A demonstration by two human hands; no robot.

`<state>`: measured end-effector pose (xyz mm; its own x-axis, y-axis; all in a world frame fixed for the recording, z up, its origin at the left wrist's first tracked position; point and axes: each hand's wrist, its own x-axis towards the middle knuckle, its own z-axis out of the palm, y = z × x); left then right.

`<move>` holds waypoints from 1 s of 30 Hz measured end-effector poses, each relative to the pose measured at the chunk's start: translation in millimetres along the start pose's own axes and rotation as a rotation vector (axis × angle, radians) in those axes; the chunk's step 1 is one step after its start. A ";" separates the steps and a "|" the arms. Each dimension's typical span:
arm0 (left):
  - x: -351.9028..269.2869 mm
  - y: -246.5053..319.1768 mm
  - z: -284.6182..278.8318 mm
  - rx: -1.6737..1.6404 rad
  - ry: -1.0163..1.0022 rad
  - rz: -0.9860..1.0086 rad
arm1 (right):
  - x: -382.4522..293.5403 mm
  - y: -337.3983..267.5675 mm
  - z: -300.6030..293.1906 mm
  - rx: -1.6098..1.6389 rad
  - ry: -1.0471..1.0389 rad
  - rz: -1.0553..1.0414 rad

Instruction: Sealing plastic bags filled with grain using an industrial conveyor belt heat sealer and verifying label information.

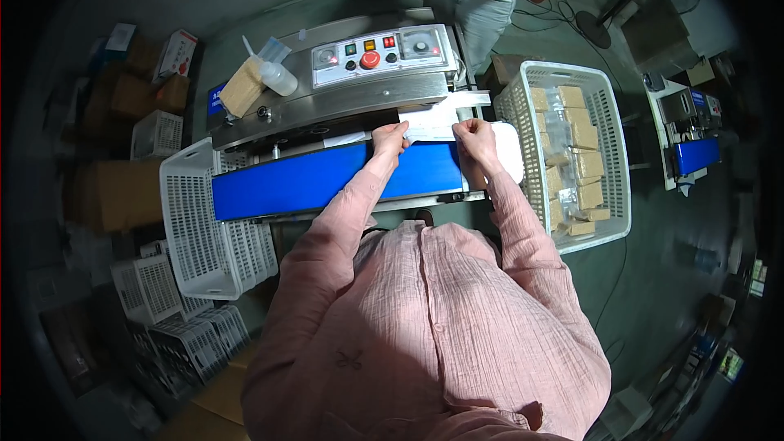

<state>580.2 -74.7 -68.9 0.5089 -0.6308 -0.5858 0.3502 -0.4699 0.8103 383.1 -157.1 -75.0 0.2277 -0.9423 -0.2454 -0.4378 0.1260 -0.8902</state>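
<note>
In front of me stands a steel continuous band sealer [380,89] with a blue conveyor belt [294,177]. My left hand [389,142] pinches the left side of a thin white sheet or flat pouch [432,133] above the belt's far edge. The right side of that piece is gripped by the fingertips of my right hand [478,139]. Its far part reaches towards the sealer's right-hand end. Another white piece [347,138] lies further left along the sealing slot. Beside my right hand is a white rounded tray or board [509,150], partly covered by my wrist.
A control panel [381,56] with a red emergency stop button tops the sealer. A squeeze bottle [279,78] and a packed tan block [243,89] rest on its left. On the right, a white plastic crate [618,153] holds several tan blocks. Another crate [174,220] stands left. A person [490,6] holds a tablet beyond.
</note>
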 end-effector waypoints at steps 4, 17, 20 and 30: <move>6.3 -7.6 -16.7 -0.033 -0.023 0.022 | -8.1 12.8 2.3 -0.070 0.008 -0.102; -19.8 -12.0 -81.1 -0.078 -0.086 0.007 | -83.6 -11.5 5.4 0.112 -0.157 0.043; -29.4 -8.4 -96.0 -0.058 -0.047 0.009 | -88.6 1.2 18.9 0.108 -0.162 0.015; -24.5 -19.1 -154.7 -0.078 -0.149 -0.041 | -112.8 -7.5 74.8 0.129 -0.194 -0.036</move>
<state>682.7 45.3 -67.2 0.3731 -0.6992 -0.6099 0.4314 -0.4513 0.7812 425.8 -28.6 -69.4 0.4098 -0.8710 -0.2711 -0.3148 0.1439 -0.9382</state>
